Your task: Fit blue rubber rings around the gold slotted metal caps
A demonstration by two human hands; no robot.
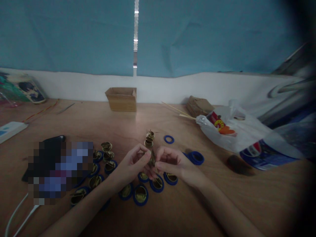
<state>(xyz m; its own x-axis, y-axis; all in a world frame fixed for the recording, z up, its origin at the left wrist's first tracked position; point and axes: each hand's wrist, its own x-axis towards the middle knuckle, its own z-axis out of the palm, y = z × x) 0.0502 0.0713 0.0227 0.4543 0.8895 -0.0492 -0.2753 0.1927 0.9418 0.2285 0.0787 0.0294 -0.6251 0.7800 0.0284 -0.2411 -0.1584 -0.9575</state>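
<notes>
Between my two hands is a round gold metal disc (152, 159), tilted almost edge-on. My left hand (137, 161) pinches it from one side with thumb and fingers. From the other side my right hand (174, 162) grips its edge with the fingertips. Below and left of my hands lie several gold discs with pin-like bars, set in blue rings (140, 195). Two gold pieces without visible blue rings, one of them a disc (148, 142), lie just beyond my fingers. A loose blue ring (169, 139) lies past my right hand, and a stack of blue rings (196, 157) sits beside it.
A small open cardboard box (122, 99) stands against the wall. On the right are a white plastic bag (232, 131), a crumpled brown packet (199, 106) and a blue Pepsi container (269, 154). A dark phone (53, 144), white cables (18, 205) and a power strip (12, 130) occupy the left.
</notes>
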